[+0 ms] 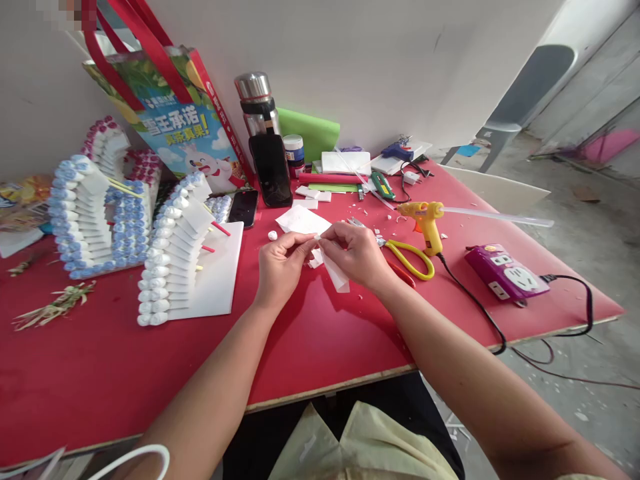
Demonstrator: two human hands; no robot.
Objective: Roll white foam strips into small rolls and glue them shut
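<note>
Above the red table (300,340), my left hand (283,263) and my right hand (354,250) meet at the fingertips. Both are closed in a pinch on a thin white paper strip (334,272), whose loose end hangs down below my right fingers. Its upper end is bunched small between the two thumbs. Just beyond my hands lies a flat white sheet (303,220), with a small white ball (273,235) at its left. White scraps (316,259) rest under my fingers. Yellow-handled pliers (413,263) lie right of my right hand, partly hidden by it.
At left stand a curved white piece (175,267) on a white board (227,273) and a blue-and-white one (83,220). Behind are a bag (185,127), a flask (256,100) and a phone (270,170). A yellow glue gun (427,223) and purple power socket (507,272) sit right, with cords.
</note>
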